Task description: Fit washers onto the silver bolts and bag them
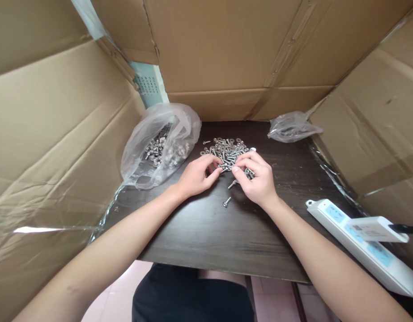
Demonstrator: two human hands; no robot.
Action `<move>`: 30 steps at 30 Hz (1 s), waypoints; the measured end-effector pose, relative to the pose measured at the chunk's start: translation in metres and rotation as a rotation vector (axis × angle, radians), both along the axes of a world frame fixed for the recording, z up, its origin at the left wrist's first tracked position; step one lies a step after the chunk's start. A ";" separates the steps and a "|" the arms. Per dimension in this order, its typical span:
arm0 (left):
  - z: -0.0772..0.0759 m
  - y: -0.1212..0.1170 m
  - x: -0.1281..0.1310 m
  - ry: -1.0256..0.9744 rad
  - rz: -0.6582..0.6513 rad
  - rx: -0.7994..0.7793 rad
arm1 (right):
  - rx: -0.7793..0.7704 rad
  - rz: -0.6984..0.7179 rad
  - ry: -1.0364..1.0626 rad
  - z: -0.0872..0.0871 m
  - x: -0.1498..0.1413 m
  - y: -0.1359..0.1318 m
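**At the near edge of the fastener heap (230, 153): a two-handed grip**

Toward the far side of the bench (193, 237) we find metal screws, nuts and washers heaped together, with the left hand (198, 175) and right hand (257, 180) meeting their near edge. We note that both hands curl inward, probably so that single small pieces can be reached by the fingertips. On the left, thumb and forefinger nearly meet at a screw; on the right, they are drawn close together. We cannot tell whether either grip pinches a piece. One loose screw (227, 201) lies nearer us, apart from the heap. Beside the heap, at left, a large plastic bag (134, 154) holds more fasteners, presumably kept within easy reach; a smaller plastic bag (293, 123) rests at the far right.

The bench is dark brown and faintly glossy, with scattered marks. Cardboard walls (226, 49) enclose it on three sides. At right we see a white power strip (322, 210) carrying a plugged-in adapter (377, 228); below the front edge, pinkish floor tiles (104, 306).
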State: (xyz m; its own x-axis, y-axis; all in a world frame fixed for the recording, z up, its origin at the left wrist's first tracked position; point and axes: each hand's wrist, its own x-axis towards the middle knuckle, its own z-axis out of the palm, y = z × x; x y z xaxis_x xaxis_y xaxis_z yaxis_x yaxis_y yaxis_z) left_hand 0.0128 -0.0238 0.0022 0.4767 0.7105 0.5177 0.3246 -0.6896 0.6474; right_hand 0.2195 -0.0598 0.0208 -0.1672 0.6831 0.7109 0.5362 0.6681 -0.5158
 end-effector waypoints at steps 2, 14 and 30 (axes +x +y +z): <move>0.000 0.000 0.000 -0.005 -0.009 -0.002 | -0.049 -0.021 -0.014 -0.001 0.000 0.000; 0.003 -0.002 -0.001 0.000 -0.037 -0.007 | -0.261 0.043 -0.093 -0.014 0.001 0.005; 0.004 -0.004 -0.001 0.019 -0.078 0.014 | -0.288 0.065 -0.086 -0.010 0.000 0.004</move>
State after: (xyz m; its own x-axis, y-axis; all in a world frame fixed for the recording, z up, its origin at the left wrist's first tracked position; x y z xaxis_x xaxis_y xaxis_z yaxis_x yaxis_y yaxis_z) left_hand 0.0118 -0.0277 0.0064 0.5403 0.6637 0.5173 0.2818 -0.7219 0.6320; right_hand 0.2199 -0.0557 0.0109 -0.2685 0.8404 0.4708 0.5472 0.5353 -0.6435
